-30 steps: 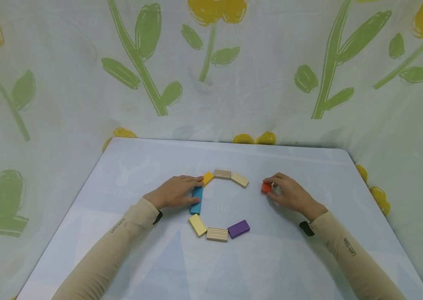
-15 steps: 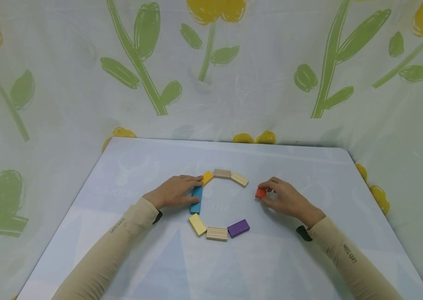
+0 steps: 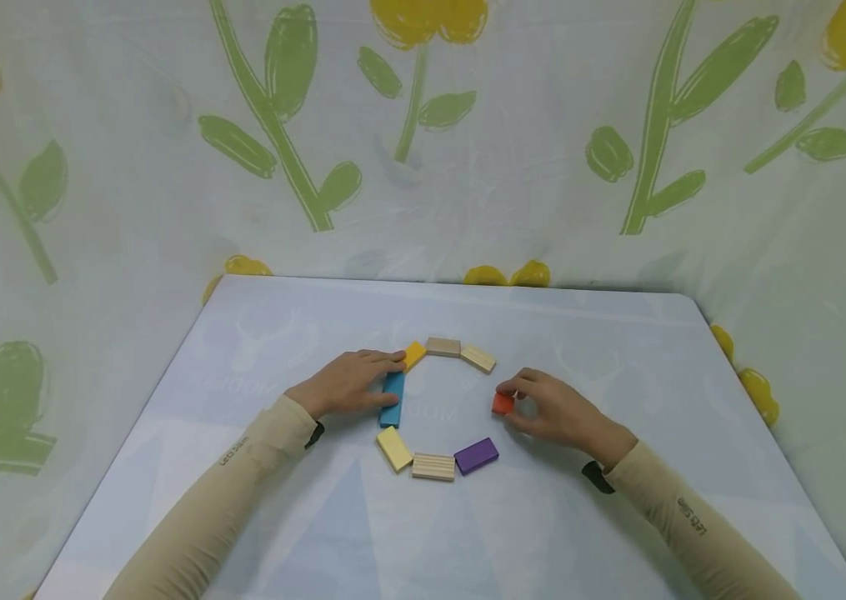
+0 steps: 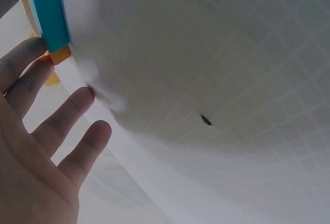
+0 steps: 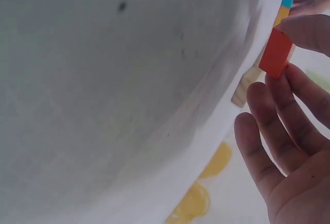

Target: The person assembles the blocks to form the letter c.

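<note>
In the head view my right hand (image 3: 553, 408) pinches a red-orange wooden block (image 3: 503, 403) between thumb and fingertips, at the right of a ring of blocks. The right wrist view shows the same red block (image 5: 276, 52) with the thumb at one end and fingers at the other. My left hand (image 3: 347, 383) lies at the ring's left side, fingers spread. Its thumb touches the blue block (image 3: 392, 402), and its fingertips are at the joint with the orange block (image 3: 414, 356). The left wrist view shows the blue block (image 4: 49, 15) beside straight fingers.
A grey-brown block (image 3: 443, 347) and a pale wood block (image 3: 478, 359) form the ring's back. A pale yellow block (image 3: 395, 450), a ridged wood block (image 3: 433, 467) and a purple block (image 3: 477, 457) lie along its front. The white table (image 3: 580, 533) backs onto a flowered curtain (image 3: 513, 167).
My right hand has moved left and toward the front with the red-orange block, nearing the gap between the pale wood and purple blocks. The left hand has stayed in place.
</note>
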Demonstrator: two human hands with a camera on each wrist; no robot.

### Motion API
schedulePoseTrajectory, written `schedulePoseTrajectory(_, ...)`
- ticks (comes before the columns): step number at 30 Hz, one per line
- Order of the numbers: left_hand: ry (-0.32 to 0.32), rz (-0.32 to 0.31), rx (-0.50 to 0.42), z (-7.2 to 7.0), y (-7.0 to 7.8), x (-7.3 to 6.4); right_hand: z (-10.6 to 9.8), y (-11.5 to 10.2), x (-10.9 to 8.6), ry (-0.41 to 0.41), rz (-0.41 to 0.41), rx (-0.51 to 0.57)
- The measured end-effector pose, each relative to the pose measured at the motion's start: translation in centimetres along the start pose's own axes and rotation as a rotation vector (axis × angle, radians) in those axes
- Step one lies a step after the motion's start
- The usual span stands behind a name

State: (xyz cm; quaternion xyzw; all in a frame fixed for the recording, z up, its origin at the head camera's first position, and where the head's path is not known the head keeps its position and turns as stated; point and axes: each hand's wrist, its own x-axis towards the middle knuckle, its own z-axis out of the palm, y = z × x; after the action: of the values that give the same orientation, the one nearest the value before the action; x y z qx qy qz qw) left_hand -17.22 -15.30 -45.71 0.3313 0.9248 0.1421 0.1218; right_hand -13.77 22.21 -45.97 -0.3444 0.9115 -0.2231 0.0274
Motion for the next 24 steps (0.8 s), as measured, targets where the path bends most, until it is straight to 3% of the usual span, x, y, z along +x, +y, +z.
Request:
schedulePoseTrajectory(9, 0.024, 0.016, -0.001, 0.2, -0.2, -0.1, 0.6, -0.9, 0.0, -0.057, -0.027, -0.059)
schedulePoseTrajectory(16, 0.024, 0.023, 0.004, 0.2, -0.2, -0.1, 0.8, -1.0, -0.2, -0.040, -0.090, -0.066)
schedulePoseTrajectory(24, 0.021, 0.015, 0.005, 0.1, 0.0, -0.1, 0.8, -1.5, -0.3, -0.105, -0.058, -0.070)
